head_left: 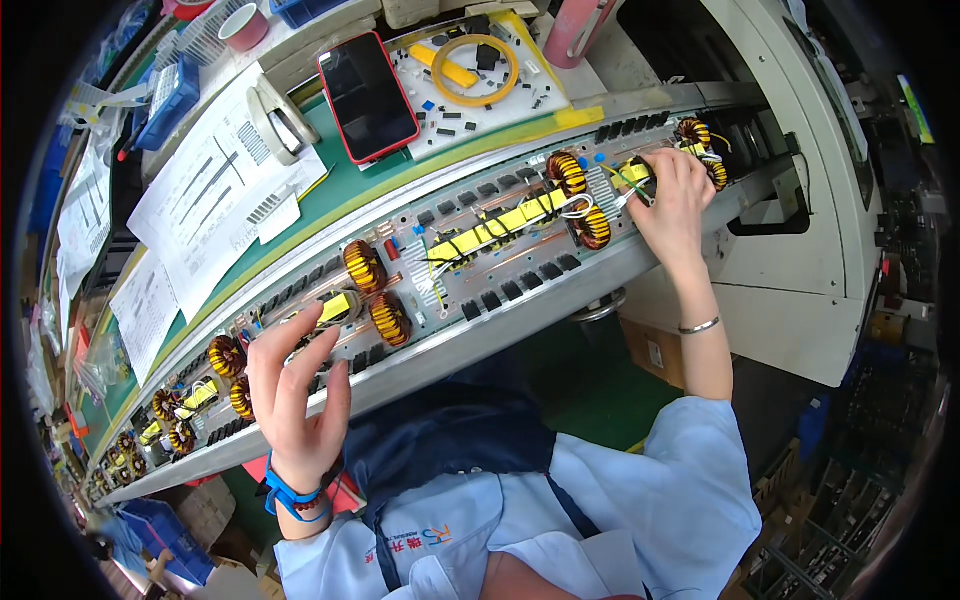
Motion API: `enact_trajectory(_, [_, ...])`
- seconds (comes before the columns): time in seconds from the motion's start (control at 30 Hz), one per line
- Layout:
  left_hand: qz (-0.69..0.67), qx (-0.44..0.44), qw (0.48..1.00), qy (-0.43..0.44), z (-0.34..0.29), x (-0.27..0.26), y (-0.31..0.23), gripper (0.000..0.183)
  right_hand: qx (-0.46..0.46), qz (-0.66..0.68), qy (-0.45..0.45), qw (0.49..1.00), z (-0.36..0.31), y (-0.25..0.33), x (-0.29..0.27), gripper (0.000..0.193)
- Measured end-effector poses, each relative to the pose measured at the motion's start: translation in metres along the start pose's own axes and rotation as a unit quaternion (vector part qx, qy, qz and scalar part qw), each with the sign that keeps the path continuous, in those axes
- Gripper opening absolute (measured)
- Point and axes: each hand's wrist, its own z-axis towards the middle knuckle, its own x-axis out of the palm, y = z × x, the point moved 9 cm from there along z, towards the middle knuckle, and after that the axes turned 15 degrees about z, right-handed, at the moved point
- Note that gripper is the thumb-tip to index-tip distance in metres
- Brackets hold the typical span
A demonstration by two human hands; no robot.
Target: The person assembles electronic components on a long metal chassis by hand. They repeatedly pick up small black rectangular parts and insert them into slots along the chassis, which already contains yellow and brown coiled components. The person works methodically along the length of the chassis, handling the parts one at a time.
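A long row of circuit boards (415, 275) lies in a metal rail in front of me, carrying copper-wound toroid coils (365, 265) and yellow-taped transformers (497, 229). My left hand (298, 385) hovers at the board's near edge, fingers apart, beside a round yellow-topped transformer (338, 308); it holds nothing. Farther right, my right hand (675, 205) has its thumb and fingers bent round a small yellow-taped transformer (630, 177) with a green-yellow wire. The fingers partly hide that part.
Behind the rail lie a red-cased phone (368, 97), a white foam board (475, 125) with loose black parts and a tape roll (476, 71), and printed sheets (215, 190). A large white machine (800, 270) stands at the rail's right end. Blue bins (170, 105) stand at the far left.
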Motion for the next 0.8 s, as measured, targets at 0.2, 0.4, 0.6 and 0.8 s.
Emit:
enact_trajectory(0.2, [-0.045,0.025,0.999,0.018,-0.001,0.009,-0.011,0.04,0.049,-0.012,-0.02,0.999,0.001,-0.015,-0.003,0.05])
enact_trajectory(0.4, [-0.088,0.047,0.994,0.04,-0.001,0.025,-0.02,0.044,0.07,-0.099,-0.041,0.992,0.008,-0.048,-0.009,0.051])
enact_trajectory(0.6, [-0.102,0.045,0.992,0.059,0.016,0.017,-0.014,0.041,0.118,-0.197,-0.055,0.972,0.018,-0.118,-0.019,0.053])
enact_trajectory(0.8, [-0.157,-0.001,0.98,0.124,0.062,0.017,-0.001,0.037,0.147,-0.258,-0.052,0.953,0.028,-0.187,-0.036,0.055])
